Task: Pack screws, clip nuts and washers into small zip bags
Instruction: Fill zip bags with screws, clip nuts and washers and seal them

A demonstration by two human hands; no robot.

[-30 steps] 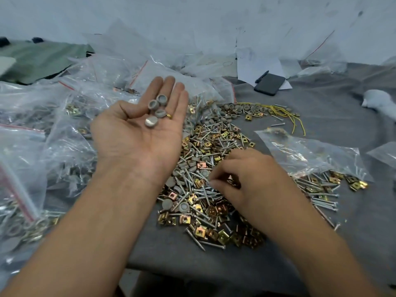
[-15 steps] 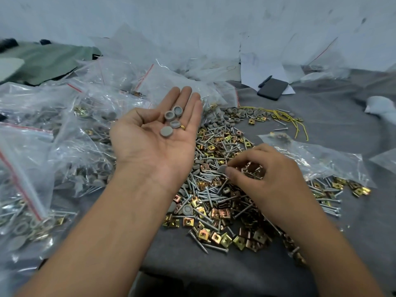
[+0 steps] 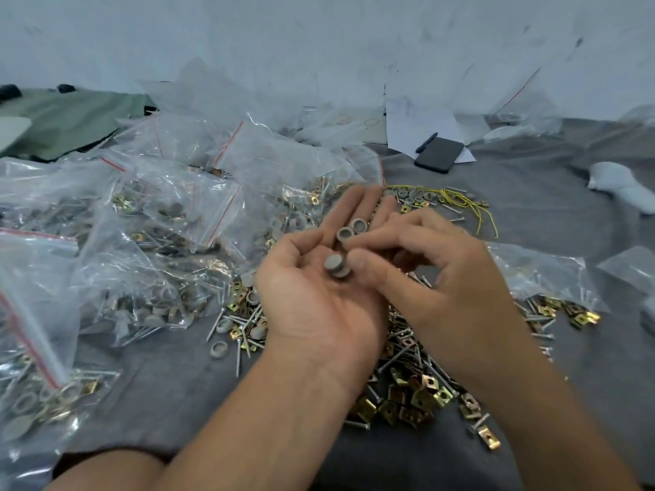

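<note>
Left hand (image 3: pixel 319 299) lies palm-up, fingers straight, carrying grey washers (image 3: pixel 335 265); right hand (image 3: pixel 439 278), beside it, touches them with curled fingertips.

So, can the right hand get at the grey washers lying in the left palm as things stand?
Probably yes: the right hand is already at the upturned left hand, fingertips beside the grey washers, with nothing lying over them.
</note>
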